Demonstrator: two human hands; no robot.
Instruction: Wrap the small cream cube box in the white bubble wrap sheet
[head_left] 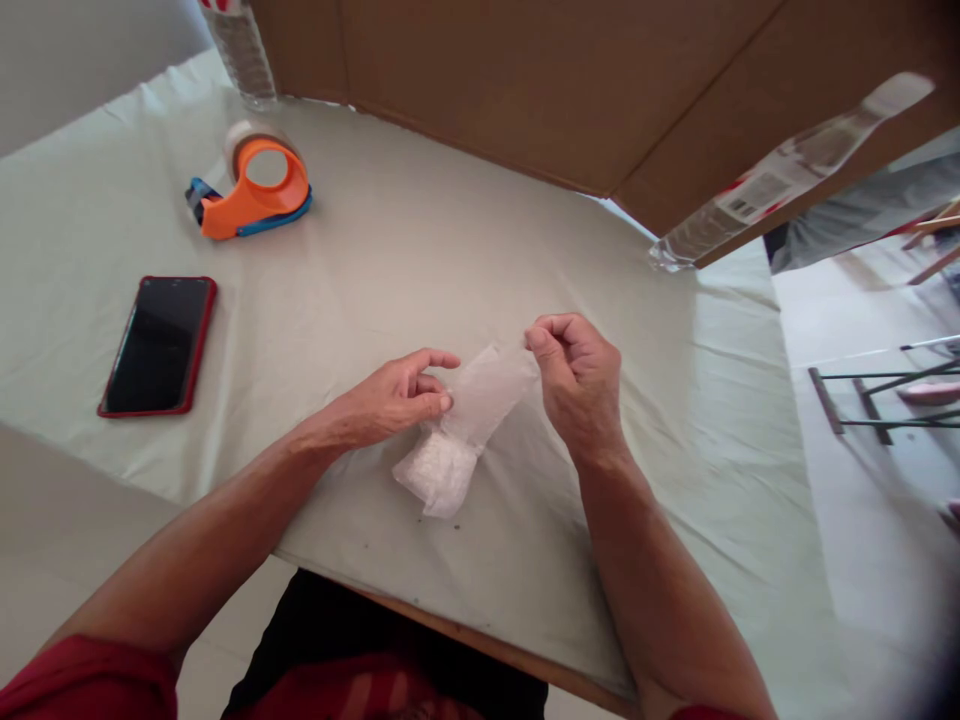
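Observation:
A clear bubble-wrap pouch (487,395) lies slanted near the table's front edge. Its lower end is a bulky, whitish bundle (441,468); whatever is inside is hidden. My right hand (576,375) is closed, pinching the pouch's upper right corner between thumb and fingers and lifting it slightly. On the pouch's left edge, my left hand (397,395) has its thumb and curled fingers lightly closed, while the index finger reaches out above, apart from the thumb.
An orange and blue tape dispenser (259,195) and a red-cased phone (159,345) lie on the left of the cloth-covered table (360,270). A large cardboard box (487,90) stands at the back, with one plastic bottle (244,50) left and another (780,175) right.

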